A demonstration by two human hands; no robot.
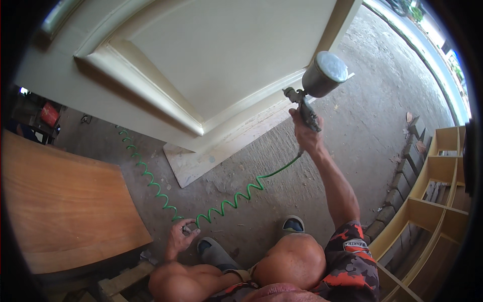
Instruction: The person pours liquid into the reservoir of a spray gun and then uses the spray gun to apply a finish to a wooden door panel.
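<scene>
My right hand is closed round the handle of a metal spray gun, with its silver paint cup tilted up on the right. The gun is close to the lower right edge of a cream panelled door, its nozzle pointing left. From the gun's grip a green coiled air hose runs down to my left hand, whose fingers are curled around it near my knees. Beyond that hand the coil goes on up and left, passing beneath the door.
A pale board lies on the concrete floor under the door. An orange-brown wooden panel is at the left. To the right stand a yellowish wooden frame with compartments and a row of grey blocks.
</scene>
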